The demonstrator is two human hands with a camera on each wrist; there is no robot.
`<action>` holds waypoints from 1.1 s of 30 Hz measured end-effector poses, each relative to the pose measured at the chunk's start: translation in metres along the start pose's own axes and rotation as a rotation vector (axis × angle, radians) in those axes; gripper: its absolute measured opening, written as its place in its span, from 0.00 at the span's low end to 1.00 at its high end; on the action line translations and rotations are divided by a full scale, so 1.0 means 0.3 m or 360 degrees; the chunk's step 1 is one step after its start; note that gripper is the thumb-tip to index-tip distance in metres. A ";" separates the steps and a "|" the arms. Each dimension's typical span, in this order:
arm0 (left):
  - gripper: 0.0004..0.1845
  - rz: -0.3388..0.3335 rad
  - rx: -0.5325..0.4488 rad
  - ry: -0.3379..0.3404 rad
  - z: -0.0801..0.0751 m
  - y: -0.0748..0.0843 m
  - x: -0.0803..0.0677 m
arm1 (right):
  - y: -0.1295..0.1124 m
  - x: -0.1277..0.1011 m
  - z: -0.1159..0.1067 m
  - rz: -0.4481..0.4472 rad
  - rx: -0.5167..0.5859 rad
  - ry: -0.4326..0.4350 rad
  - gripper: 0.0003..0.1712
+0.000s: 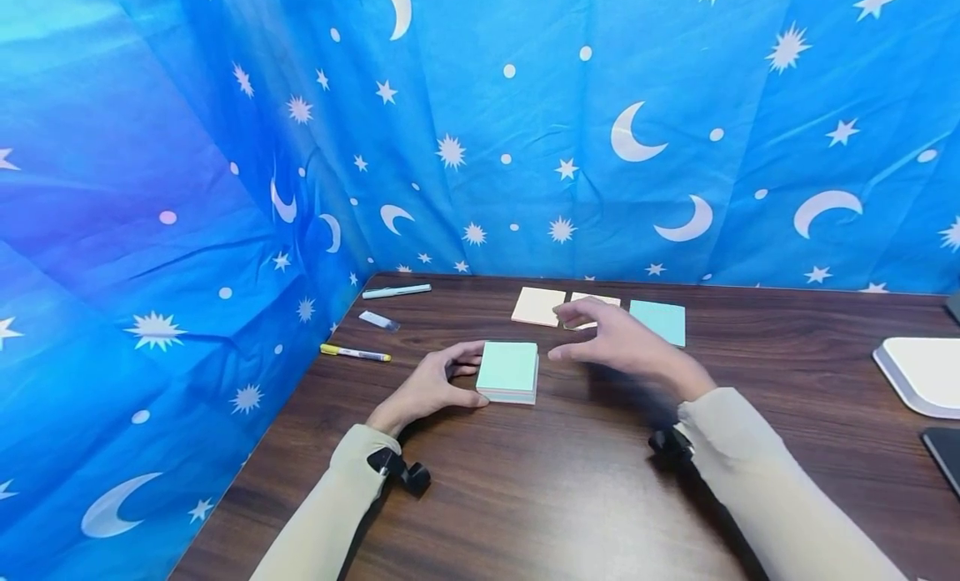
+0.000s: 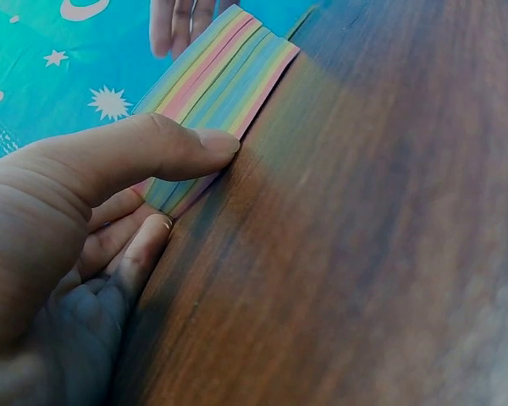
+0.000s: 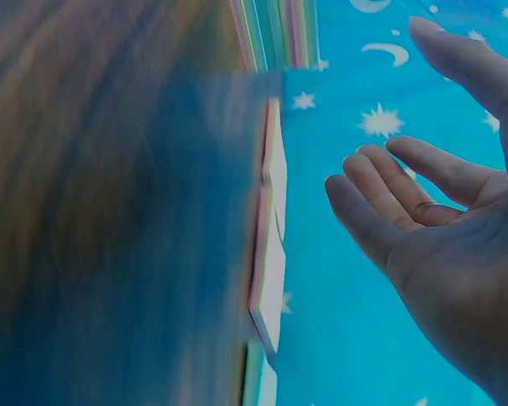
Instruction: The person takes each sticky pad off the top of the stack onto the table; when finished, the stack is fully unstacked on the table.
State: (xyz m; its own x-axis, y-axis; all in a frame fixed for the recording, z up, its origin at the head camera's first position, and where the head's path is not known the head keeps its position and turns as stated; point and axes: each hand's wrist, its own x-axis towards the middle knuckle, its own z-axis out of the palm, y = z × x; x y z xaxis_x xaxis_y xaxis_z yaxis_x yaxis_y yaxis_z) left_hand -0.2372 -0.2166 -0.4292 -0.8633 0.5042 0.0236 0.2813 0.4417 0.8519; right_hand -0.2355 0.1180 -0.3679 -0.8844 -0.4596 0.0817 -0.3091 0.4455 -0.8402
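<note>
Fingers (image 1: 467, 366) of the left hand (image 1: 427, 389) clamp the near-left corner of the note pad (image 1: 508, 369) mid-tabletop (image 1: 570, 498), while the right hand (image 1: 622, 348), fingers spread and empty, hovers just right of it.

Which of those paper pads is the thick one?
The mint-topped sticky-note block, held by the left hand. It is a tall stack with rainbow edges; the three pads behind it lie thin and flat.

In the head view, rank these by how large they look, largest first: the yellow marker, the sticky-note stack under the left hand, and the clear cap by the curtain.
1. Sticky-note stack
2. Yellow marker, long but very thin
3. Clear cap

All lie about equally far away, so the order is reliable.
</note>
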 end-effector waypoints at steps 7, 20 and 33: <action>0.46 0.0009 0.0000 0.0000 0.005 0.004 0.007 | -0.001 0.019 0.072 -0.0049 -0.0033 -0.0085 0.44; 0.45 0.0020 -0.0029 -0.0012 0.007 0.002 0.006 | 0.018 0.024 0.124 0.0004 -0.0116 -0.0179 0.49; 0.46 0.0006 -0.0027 0.0000 0.000 0.007 -0.002 | 0.012 0.030 0.143 -0.0028 -0.0239 -0.0149 0.48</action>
State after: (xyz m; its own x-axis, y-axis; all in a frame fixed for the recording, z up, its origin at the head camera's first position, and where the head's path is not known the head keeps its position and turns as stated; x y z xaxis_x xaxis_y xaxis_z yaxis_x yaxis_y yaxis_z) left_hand -0.2360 -0.2160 -0.4274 -0.8623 0.5058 0.0270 0.2773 0.4269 0.8607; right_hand -0.2297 0.0825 -0.3931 -0.8441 -0.5348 0.0391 -0.3789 0.5432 -0.7492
